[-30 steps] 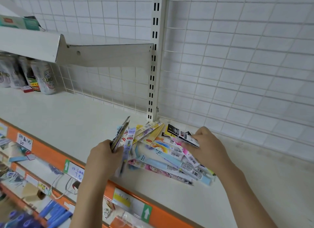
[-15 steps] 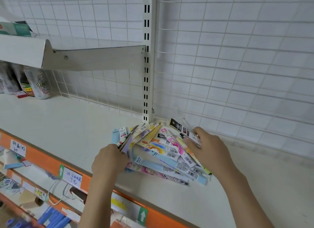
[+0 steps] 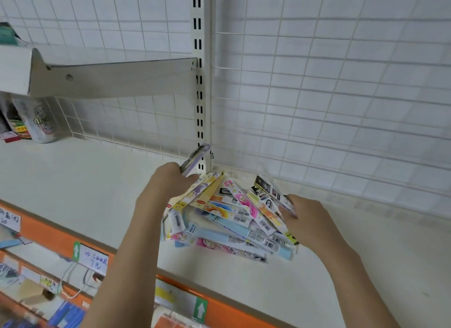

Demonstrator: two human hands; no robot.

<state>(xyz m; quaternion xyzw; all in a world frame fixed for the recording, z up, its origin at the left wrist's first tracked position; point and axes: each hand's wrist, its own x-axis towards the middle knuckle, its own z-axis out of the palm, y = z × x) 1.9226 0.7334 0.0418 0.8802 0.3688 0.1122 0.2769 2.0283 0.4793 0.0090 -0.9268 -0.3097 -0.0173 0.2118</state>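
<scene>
Here, the pale shelf point(image 3: 73, 193) carries a fanned pile of long flat packs point(image 3: 234, 220) at its middle, just in front of the slotted upright point(image 3: 200, 83). At nine o'clock of the pile, the left hand point(image 3: 168, 188) has its fingers curled round a lilac pack point(image 3: 195, 156), which is tilted up toward twelve above the heap. At three o'clock, the right hand point(image 3: 310, 220) pinches a black-labelled pack point(image 3: 268, 191) at the pile's edge. A can point(image 3: 41, 122) stands well apart, at ten o'clock.
</scene>
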